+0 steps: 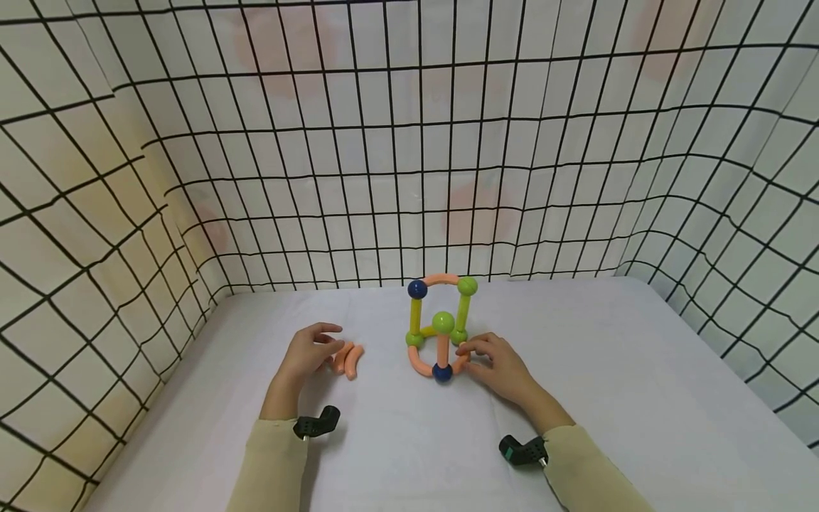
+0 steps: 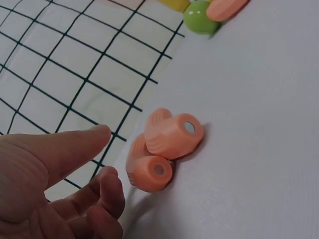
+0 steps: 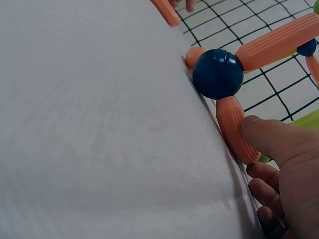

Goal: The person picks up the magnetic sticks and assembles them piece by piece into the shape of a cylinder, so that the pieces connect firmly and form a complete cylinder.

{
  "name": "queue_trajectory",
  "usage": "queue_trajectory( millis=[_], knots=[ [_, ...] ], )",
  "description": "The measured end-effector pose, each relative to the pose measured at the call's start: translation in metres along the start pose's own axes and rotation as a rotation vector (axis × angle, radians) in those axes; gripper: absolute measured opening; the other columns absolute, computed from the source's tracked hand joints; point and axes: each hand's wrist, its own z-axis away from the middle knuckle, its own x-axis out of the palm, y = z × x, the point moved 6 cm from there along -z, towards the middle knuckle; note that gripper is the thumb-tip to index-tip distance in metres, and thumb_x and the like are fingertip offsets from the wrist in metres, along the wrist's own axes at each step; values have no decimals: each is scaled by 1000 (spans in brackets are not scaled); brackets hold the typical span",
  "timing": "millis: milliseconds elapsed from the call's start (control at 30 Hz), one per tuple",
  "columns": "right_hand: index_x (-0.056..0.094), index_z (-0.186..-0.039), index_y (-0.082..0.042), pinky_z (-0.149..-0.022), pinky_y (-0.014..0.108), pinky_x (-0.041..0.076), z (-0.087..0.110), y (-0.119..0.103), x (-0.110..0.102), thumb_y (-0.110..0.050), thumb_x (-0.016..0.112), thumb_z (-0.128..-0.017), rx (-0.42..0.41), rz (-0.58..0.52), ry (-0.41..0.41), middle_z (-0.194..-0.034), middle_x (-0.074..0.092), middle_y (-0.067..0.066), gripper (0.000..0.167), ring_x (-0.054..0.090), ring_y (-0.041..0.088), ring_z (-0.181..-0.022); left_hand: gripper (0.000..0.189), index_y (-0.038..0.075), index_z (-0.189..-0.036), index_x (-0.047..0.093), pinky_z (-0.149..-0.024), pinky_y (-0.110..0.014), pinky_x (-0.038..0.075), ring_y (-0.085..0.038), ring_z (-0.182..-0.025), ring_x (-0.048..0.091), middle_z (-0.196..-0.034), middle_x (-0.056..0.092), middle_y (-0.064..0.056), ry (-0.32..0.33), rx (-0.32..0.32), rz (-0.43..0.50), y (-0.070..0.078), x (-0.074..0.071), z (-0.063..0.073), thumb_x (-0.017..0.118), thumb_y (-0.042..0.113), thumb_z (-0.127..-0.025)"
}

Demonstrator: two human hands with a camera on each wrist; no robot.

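Observation:
A frame of magnetic sticks and balls stands on the table, with green balls (image 1: 443, 322), dark blue balls (image 3: 218, 73), straight yellow and green sticks, and curved orange sticks. My right hand (image 1: 502, 366) is at its near right side. In the right wrist view, its thumb and fingers pinch a curved orange magnetic stick (image 3: 234, 129) that meets the low blue ball. Left of the frame, two loose curved orange sticks (image 2: 172, 135) lie side by side. My left hand (image 1: 310, 352) hovers beside them; thumb and fingers are apart, with a gap to the sticks in the left wrist view.
The white table (image 1: 397, 441) is enclosed at the back and sides by white walls with a black grid (image 1: 384, 178). A black wrist camera (image 1: 318, 422) sits on the left forearm, another camera (image 1: 523, 450) on the right.

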Motion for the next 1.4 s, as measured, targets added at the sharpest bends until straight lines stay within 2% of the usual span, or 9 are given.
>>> queue_trajectory(
  millis=[233, 500, 733, 833, 1100, 1267, 1400],
  knots=[
    [73, -106, -29, -93, 44, 49, 1, 1, 0, -21, 76, -89, 8, 1, 2, -116, 63, -3, 19, 58, 21, -112, 44, 10, -132, 62, -61, -25, 43, -14, -70, 55, -112, 61, -11, -28, -29, -24, -7, 4, -2, 73, 24, -92],
    [73, -106, -28, -93, 45, 49, 1, 0, -1, -20, 75, -89, 12, -3, -2, -116, 63, -2, 19, 58, 22, -111, 41, 10, -132, 63, -60, -25, 43, -15, -71, 51, -119, 62, -14, -26, -27, -50, -8, 5, -3, 71, 15, -92],
    [73, -106, -30, -93, 44, 49, 1, -1, -1, -19, 76, -89, 5, 6, 4, -115, 63, -4, 21, 58, 21, -110, 38, 6, -128, 65, -68, -24, 45, -19, -89, 57, -120, 63, -15, -6, -29, -72, -8, 8, -2, 70, 21, -93],
    [73, -106, -30, -93, 44, 49, 1, 0, 0, -19, 76, -89, 8, 9, 2, -115, 63, -4, 21, 58, 21, -111, 37, 4, -125, 66, -71, -23, 46, -19, -92, 59, -113, 66, -13, 8, -29, -93, -8, 9, -2, 69, 26, -94],
    [73, -107, -29, -95, 45, 48, 1, 1, 1, -18, 75, -89, 16, 18, -10, -115, 63, -3, 22, 58, 22, -111, 31, 2, -115, 69, -66, -24, 45, -14, -71, 59, -69, 67, -4, 39, -34, -142, -6, 10, -3, 68, 24, -94],
    [73, -107, -29, -95, 46, 48, 1, 1, 1, -18, 75, -89, 24, 20, -11, -116, 63, -3, 21, 57, 22, -112, 31, 5, -113, 70, -70, -25, 43, -16, -74, 58, -64, 64, -1, 58, -21, -207, -5, 10, -1, 67, 28, -93],
    [73, -107, -29, -96, 46, 48, 0, 1, 1, -18, 76, -89, 30, 19, -8, -116, 63, -4, 22, 57, 21, -111, 35, 4, -117, 69, -71, -26, 44, -16, -74, 59, -64, 64, -2, 71, -32, -197, -6, 9, -2, 66, 30, -94]
  ],
)
